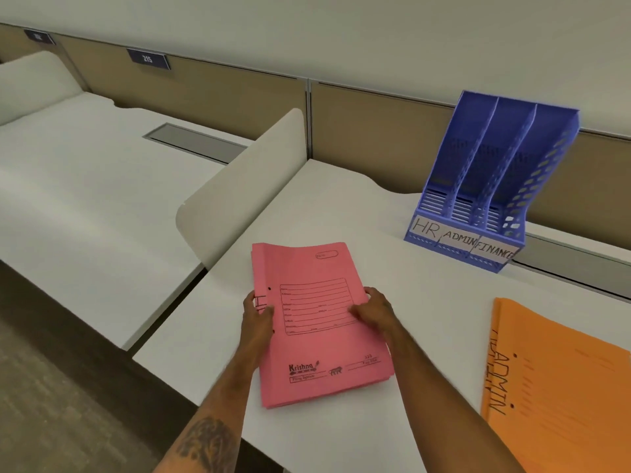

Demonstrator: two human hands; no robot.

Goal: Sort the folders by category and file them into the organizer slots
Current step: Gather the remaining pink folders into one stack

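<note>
Left hand: clamped on the left edge of the pink folder stack, thumb on top beside a handwritten "H".
Right hand: clamped on the opposite edge; gripping both sides probably stops the loose folders from fanning out.
Bench: white, and it carries everything in play.
Organizer: blue with three slots, upright at the back of the bench and well apart from the stack. Its open fronts face the person, so folders can slide straight in. The slots look empty.
Orange folder: flat at the right, marked ADMIN, apart from the pink ones; it seems to be kept aside as its own category.
Pink folder stack: near the bench's front edge, printed face up; I cannot tell whether it is lifted.
Slot labels: HR, ADMIN, FINANCE from left to right; the pink stack is likely bound for HR.
</note>
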